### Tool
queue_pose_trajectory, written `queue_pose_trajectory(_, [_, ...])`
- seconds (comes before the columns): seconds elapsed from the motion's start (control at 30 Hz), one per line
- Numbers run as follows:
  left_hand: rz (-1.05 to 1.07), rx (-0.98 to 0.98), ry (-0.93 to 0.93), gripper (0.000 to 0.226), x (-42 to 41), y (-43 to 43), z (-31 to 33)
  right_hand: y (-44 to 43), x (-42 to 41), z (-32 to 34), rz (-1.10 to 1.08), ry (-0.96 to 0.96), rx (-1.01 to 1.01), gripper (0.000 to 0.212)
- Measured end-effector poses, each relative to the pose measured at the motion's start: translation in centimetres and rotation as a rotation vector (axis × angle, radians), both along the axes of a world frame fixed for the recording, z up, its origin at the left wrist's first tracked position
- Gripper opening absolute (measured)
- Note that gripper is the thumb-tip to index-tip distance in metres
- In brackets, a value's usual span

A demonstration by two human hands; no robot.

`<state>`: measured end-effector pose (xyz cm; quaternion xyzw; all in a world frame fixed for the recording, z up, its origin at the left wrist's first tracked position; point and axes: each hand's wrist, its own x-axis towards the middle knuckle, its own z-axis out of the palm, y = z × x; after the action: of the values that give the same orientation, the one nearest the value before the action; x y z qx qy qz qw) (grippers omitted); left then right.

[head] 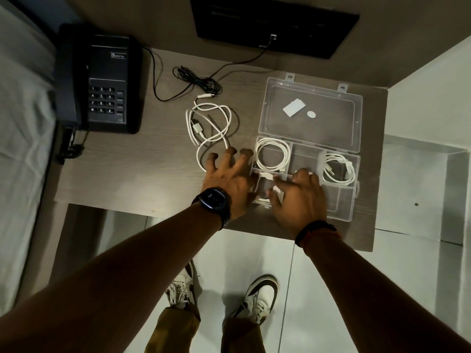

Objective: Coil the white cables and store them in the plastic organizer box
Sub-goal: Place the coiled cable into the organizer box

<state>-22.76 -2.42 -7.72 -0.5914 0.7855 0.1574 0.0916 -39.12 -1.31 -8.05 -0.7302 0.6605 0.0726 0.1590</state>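
A clear plastic organizer box lies open on the desk, lid folded back. One coiled white cable sits in its far-left compartment, another coiled white cable in the far-right one. A third white cable is in the near-left compartment, mostly hidden; my right hand presses down on it. My left hand rests with fingers spread against the box's left edge. A loose white cable sprawls uncoiled on the desk left of the box.
A black telephone stands at the desk's left. A bundled black cord lies behind the loose white cable. A dark panel hangs on the wall. The desk's front edge is near my wrists.
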Motion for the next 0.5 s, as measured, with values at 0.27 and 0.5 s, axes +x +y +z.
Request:
queue_pose_trajectory(0.27, [0.051, 0.022, -0.057, 0.04, -0.8, -0.5, 0.0, -0.3, -0.2, 0.3, -0.006, 0.029, 0.101, 0.046])
queue_pose_trajectory(0.5, [0.09, -0.02, 0.26, 0.044, 1.6, 0.2, 1.1, 0.1, -0.4, 2.0, -0.266, -0.353, -0.047, 0.037])
